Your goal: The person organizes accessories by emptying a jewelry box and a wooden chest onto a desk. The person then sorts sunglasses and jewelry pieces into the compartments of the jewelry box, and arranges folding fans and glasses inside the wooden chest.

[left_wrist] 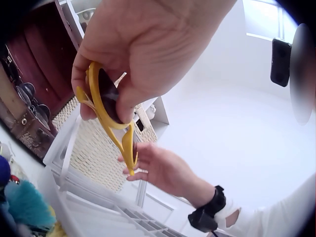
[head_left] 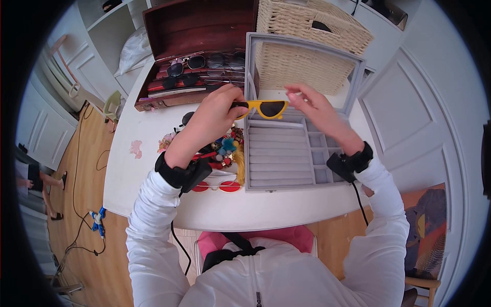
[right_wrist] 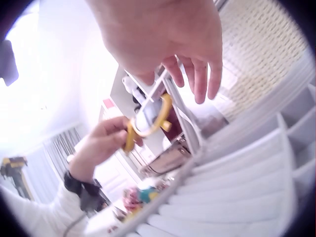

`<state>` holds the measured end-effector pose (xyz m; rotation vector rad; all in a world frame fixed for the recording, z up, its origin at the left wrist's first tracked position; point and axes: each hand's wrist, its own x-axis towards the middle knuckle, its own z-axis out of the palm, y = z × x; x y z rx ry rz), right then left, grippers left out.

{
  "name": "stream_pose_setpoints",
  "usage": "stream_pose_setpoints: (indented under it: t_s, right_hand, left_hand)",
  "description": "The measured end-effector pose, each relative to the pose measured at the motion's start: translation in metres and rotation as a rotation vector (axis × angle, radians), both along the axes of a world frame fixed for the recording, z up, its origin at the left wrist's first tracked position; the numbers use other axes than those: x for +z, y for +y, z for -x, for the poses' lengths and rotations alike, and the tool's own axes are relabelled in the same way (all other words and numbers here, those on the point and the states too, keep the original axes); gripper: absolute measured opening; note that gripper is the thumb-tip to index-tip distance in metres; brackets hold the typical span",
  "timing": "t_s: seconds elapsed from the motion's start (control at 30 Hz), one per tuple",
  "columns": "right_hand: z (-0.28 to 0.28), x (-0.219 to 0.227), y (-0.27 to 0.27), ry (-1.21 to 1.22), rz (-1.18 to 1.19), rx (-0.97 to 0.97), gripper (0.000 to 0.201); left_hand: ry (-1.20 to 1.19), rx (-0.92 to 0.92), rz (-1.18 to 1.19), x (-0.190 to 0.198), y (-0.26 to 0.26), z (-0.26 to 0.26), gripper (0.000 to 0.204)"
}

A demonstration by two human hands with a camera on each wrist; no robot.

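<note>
Seated at a white table (head_left: 153, 169) above wood flooring, beside white panelled doors. Left hand (head_left: 215, 115) pinching yellow sunglasses (head_left: 263, 108) at one end, right hand (head_left: 312, 105) fingertips loosely at the other; long axis left-right, held over an open grey compartment tray (head_left: 279, 176), bare. Behind, wooden case (head_left: 199, 30) racked with sunglasses.

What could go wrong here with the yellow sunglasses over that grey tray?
The left hand pinches the yellow sunglasses at one end only, while the right hand barely touches the other; the grip could slip, dropping them onto the grey tray. The tray's upright lid stands close behind, so a swing might knock it.
</note>
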<state>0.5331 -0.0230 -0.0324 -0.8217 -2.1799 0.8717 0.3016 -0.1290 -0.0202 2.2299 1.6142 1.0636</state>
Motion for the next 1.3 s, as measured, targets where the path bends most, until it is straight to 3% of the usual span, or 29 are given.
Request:
stream_pose_setpoints:
  t_s: [0.1, 0.17, 0.23, 0.27, 0.37, 0.43, 0.47, 0.67, 0.8, 1.0, 1.07, 1.3]
  right_hand:
    - [0.004, 0.016, -0.006, -0.026, 0.077, 0.162, 0.028]
    - [0.005, 0.007, 0.005, -0.216, 0.162, 0.317, 0.029]
    - [-0.002, 0.000, 0.018, -0.259, 0.140, 0.276, 0.029]
    - [-0.007, -0.006, 0.025, -0.296, 0.122, 0.234, 0.029]
    - [-0.023, -0.043, 0.041, -0.283, 0.033, 0.117, 0.029]
    - [-0.023, -0.051, 0.039, -0.304, -0.041, 0.115, 0.030]
    - [-0.021, -0.053, 0.038, -0.328, -0.117, 0.108, 0.030]
    - [-0.007, -0.044, 0.037, -0.263, -0.011, 0.191, 0.028]
    - [-0.011, -0.043, 0.047, -0.219, 0.104, 0.247, 0.027]
    - [-0.013, -0.033, 0.039, -0.341, -0.111, 0.224, 0.022]
    - [-0.008, -0.030, 0.035, -0.414, -0.347, 0.155, 0.023]
    - [-0.010, -0.034, 0.036, -0.378, -0.390, 0.163, 0.020]
  left_hand:
    - [0.011, -0.046, 0.019, 0.002, 0.011, -0.017, 0.016]
    - [0.017, -0.072, 0.029, -0.002, 0.015, -0.018, 0.019]
    - [0.015, 0.021, -0.274, -0.013, 0.015, -0.014, 0.025]
    - [0.012, 0.029, -0.276, -0.013, 0.011, -0.005, 0.025]
    - [-0.103, 0.114, -0.105, -0.005, -0.010, 0.046, 0.030]
    - [0.065, 0.253, -0.127, -0.005, -0.023, 0.078, 0.029]
    - [0.060, 0.305, -0.015, -0.002, -0.031, 0.089, 0.029]
    - [0.077, 0.387, 0.143, -0.030, -0.045, 0.128, 0.026]
    - [0.131, 0.370, 0.306, -0.041, -0.035, 0.144, 0.028]
    - [0.170, 0.251, 0.362, -0.049, -0.005, 0.136, 0.038]
    - [0.224, 0.218, 0.382, -0.051, 0.003, 0.131, 0.041]
    - [0.346, 0.106, 0.456, -0.060, 0.022, 0.135, 0.040]
